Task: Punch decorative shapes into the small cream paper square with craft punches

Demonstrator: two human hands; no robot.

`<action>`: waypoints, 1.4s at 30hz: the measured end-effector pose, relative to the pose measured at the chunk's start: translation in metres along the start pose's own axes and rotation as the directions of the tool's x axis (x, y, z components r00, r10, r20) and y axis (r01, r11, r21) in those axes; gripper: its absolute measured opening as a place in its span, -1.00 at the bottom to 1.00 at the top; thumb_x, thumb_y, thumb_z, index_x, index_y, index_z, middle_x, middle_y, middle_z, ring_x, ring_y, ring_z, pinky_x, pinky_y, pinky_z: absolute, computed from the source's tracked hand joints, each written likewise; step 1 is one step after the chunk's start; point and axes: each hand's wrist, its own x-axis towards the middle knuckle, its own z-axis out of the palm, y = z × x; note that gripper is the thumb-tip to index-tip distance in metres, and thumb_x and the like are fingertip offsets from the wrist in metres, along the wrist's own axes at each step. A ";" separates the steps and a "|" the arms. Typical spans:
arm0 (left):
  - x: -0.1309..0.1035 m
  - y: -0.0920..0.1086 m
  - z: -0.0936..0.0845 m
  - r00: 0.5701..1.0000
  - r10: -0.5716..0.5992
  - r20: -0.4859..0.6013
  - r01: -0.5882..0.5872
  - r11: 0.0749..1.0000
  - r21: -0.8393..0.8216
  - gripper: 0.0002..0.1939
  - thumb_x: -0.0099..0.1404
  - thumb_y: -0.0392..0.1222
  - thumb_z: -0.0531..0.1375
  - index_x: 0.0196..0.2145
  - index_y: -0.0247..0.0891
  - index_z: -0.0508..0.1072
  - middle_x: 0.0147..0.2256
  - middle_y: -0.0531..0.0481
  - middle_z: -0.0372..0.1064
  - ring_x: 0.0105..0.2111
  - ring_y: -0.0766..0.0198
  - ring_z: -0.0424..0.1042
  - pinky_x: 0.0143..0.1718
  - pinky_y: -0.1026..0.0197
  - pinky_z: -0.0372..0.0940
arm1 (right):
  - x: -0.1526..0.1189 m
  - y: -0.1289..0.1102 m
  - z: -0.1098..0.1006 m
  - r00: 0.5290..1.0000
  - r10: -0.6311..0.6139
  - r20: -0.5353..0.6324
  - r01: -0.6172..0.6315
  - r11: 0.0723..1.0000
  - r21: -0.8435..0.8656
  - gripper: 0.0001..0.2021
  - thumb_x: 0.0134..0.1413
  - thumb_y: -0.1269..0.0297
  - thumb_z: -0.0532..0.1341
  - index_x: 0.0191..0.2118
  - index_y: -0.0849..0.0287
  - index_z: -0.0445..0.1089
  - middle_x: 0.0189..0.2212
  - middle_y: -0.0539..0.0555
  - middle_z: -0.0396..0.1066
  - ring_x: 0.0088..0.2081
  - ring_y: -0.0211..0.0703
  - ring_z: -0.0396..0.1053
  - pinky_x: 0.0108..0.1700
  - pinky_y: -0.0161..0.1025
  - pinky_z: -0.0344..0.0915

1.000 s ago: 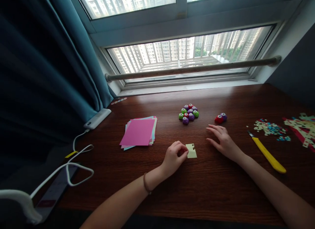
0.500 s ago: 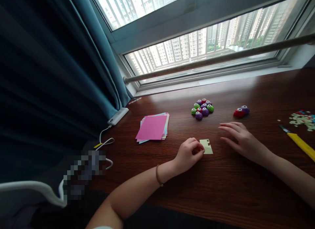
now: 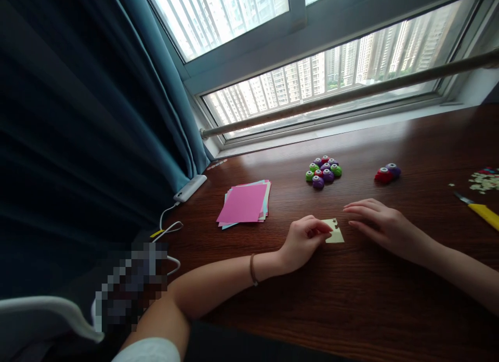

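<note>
A small pale-yellow square of paper (image 3: 336, 236) lies on the dark wooden table, with notches and a small punched shape near its upper right. My left hand (image 3: 307, 241) is at the paper's left side, thumb and index finger pinched on that edge, which they partly cover. To the right of the paper, my right hand (image 3: 376, 224) hovers with fingers stretched out and holds nothing. Beyond the paper sits a cluster of purple, green and red craft punches (image 3: 323, 171). A red punch (image 3: 383, 176) and a purple punch (image 3: 393, 170) stand together farther right.
A stack of coloured paper squares (image 3: 242, 203), pink on top, lies to the left. At the right are a yellow-handled cutter (image 3: 483, 215) and a pile of small paper cut-outs (image 3: 483, 181). A white power strip (image 3: 191, 188) with cables rests by the blue curtain (image 3: 171, 107).
The view has shifted slightly. My left hand has moved a little right, its fingers now covering more of the paper's left side. My right hand has come slightly closer to the paper.
</note>
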 end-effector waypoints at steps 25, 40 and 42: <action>0.006 -0.002 -0.004 0.956 -0.292 -0.009 0.277 0.916 -0.290 -0.64 0.08 0.07 0.21 -0.50 -0.35 0.35 -0.68 0.17 0.11 -0.71 0.51 0.02 -0.72 0.41 -0.04 | 0.001 0.004 -0.013 0.994 0.110 0.025 -0.110 0.994 -0.014 -0.75 0.17 0.18 0.04 -0.16 0.14 0.38 -0.25 0.08 0.42 -0.26 -0.14 0.40 -0.22 -0.25 0.34; 0.004 -0.009 -0.004 0.974 -0.222 0.037 0.223 0.930 -0.292 -0.53 0.21 0.16 0.03 -0.59 -0.31 0.28 -0.76 0.19 -0.02 -0.75 0.51 -0.04 -0.70 0.36 -0.12 | -0.007 0.024 -0.009 0.996 0.080 -0.034 -0.081 0.997 -0.021 -0.75 0.13 0.13 0.09 -0.14 0.09 0.37 -0.23 0.05 0.43 -0.26 -0.08 0.41 -0.21 -0.18 0.37; 0.004 -0.008 -0.005 0.974 -0.222 0.045 0.226 0.928 -0.297 -0.53 0.21 0.16 0.02 -0.59 -0.31 0.27 -0.77 0.19 -0.02 -0.76 0.51 -0.04 -0.71 0.36 -0.12 | -0.007 0.024 -0.009 0.996 0.082 -0.035 -0.083 0.996 -0.024 -0.76 0.13 0.13 0.09 -0.14 0.08 0.37 -0.23 0.03 0.43 -0.25 -0.09 0.41 -0.20 -0.18 0.36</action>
